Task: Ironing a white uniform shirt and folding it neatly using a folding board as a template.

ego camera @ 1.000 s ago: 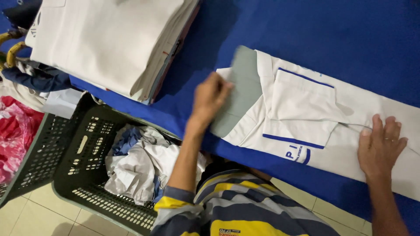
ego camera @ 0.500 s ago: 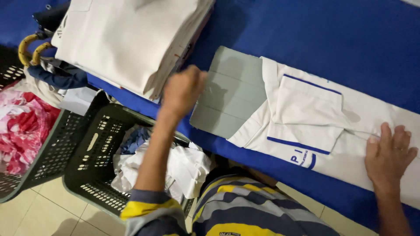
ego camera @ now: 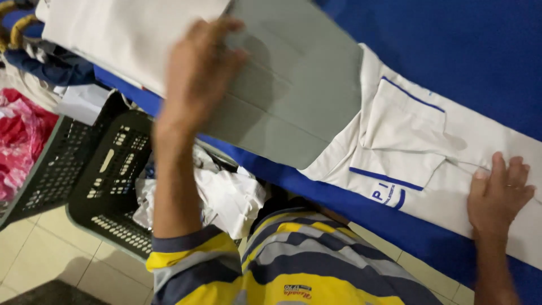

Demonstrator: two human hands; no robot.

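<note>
My left hand (ego camera: 197, 73) grips a flat grey-green board (ego camera: 293, 96) by its left part and holds it slanted, partly over a stack of folded white garments (ego camera: 124, 39). The board's right edge still meets the folded white garment with blue trim (ego camera: 406, 130), which lies on the blue table cover (ego camera: 451, 45). My right hand (ego camera: 499, 192) rests flat on that garment's right part, fingers spread, holding nothing.
A black laundry basket (ego camera: 107, 169) with crumpled white clothes (ego camera: 226, 197) stands on the tiled floor (ego camera: 39, 254) below the table edge. A second basket at the far left holds red and pink cloth (ego camera: 22, 141). Dark clothes (ego camera: 51, 68) lie beside the stack.
My left hand has drawn the grey-green board out of the folded garment, leftward and up toward the stack. My right hand has stayed pressed on the garment.
</note>
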